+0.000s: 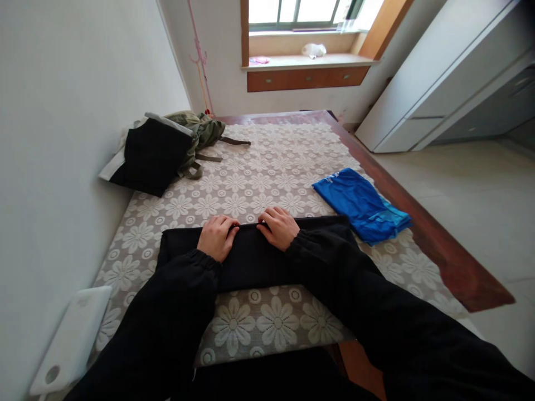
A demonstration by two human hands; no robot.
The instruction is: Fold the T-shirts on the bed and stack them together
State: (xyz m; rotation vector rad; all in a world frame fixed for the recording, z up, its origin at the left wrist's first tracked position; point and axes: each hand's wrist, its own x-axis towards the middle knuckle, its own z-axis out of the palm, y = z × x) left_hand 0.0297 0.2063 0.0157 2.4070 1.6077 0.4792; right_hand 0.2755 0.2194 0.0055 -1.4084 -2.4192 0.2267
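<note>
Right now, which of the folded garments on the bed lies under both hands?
The black garment nearest the person, under the left hand and right hand; the blue one lies untouched.

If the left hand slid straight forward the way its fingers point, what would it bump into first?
Probably nothing soon. The left hand lies on the folded black cloth, fingers pointing up the bed, slightly right. Ahead is only the cream flower-patterned lace cover; the olive-green bag lies off to the left.

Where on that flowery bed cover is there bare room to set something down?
The wide patch between the black folded cloth, the blue folded garment and the far black bag. Also the near strip below the cloth. Both hands crowd the cloth.
</note>
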